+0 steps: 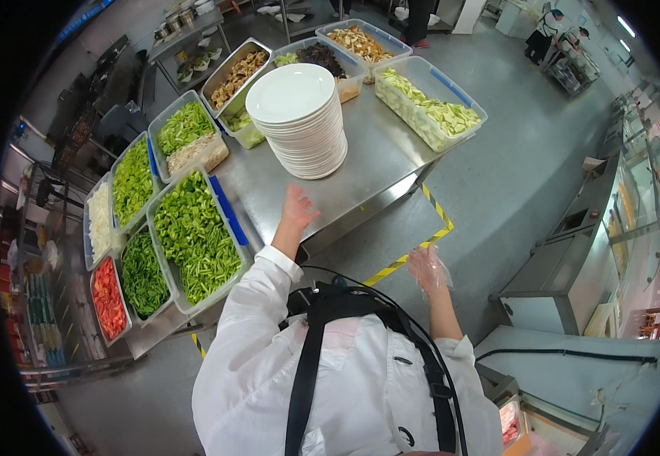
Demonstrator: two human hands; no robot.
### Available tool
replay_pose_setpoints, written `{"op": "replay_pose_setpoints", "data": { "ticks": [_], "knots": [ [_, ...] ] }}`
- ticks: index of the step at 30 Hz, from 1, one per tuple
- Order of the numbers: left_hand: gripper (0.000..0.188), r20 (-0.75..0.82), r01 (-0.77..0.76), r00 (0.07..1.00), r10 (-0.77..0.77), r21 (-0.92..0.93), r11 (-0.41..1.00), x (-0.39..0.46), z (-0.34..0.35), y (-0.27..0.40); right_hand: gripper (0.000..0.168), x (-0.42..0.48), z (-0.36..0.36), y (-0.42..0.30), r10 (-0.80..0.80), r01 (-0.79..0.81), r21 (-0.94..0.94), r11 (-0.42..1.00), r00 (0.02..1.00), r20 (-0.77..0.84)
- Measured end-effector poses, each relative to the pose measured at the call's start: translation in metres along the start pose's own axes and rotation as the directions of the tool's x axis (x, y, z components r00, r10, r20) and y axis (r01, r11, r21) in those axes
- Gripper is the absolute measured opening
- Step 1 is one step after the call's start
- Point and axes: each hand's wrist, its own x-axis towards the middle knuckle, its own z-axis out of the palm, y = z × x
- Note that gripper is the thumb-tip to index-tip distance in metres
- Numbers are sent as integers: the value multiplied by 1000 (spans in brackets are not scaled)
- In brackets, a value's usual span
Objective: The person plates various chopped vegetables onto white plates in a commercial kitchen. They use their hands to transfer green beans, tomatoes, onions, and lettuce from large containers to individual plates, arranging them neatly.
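A tall stack of white plates [296,122] stands on the stainless steel table [364,171] in front of me. My left hand [298,210] hovers over the near edge of the table, just short of the stack's base. Its fingers are spread and it holds nothing. Out over the floor, to the right of the table, my right hand [430,269] wears a loose clear plastic glove; its fingers are apart and no object shows in it. Left of my left hand is a clear plastic bin of chopped green peppers and cut green stalks [196,245].
More tubs line the table: red chopped tomatoes [109,299], white shreds [99,219], sliced greens [427,105] and a metal pan of browned pieces [239,77]. Yellow-black tape [438,211] marks the floor. A steel counter [564,285] stands right. Two people work far back.
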Motion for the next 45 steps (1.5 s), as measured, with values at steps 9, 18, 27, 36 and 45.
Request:
{"op": "replay_pose_setpoints", "data": {
  "ticks": [9,18,27,36,45],
  "knots": [
    [87,-127,-143,983,129,-108,984,60,27,63,64,182,120,-106,103,-73,-214,974,986,131],
    [80,-341,-272,910,235,-66,960,95,51,108,58,363,257,-143,234,-139,-472,871,961,150],
    [38,-128,-531,844,520,-333,779,150,37,119,47,401,312,-150,365,-210,-412,887,865,344],
    [42,-53,-458,886,461,-261,850,164,29,121,52,404,312,-139,235,-135,-194,972,634,737],
    [50,-56,-332,943,329,-272,903,121,8,143,49,417,259,-93,222,-122,-186,975,555,802]
  ]
}}
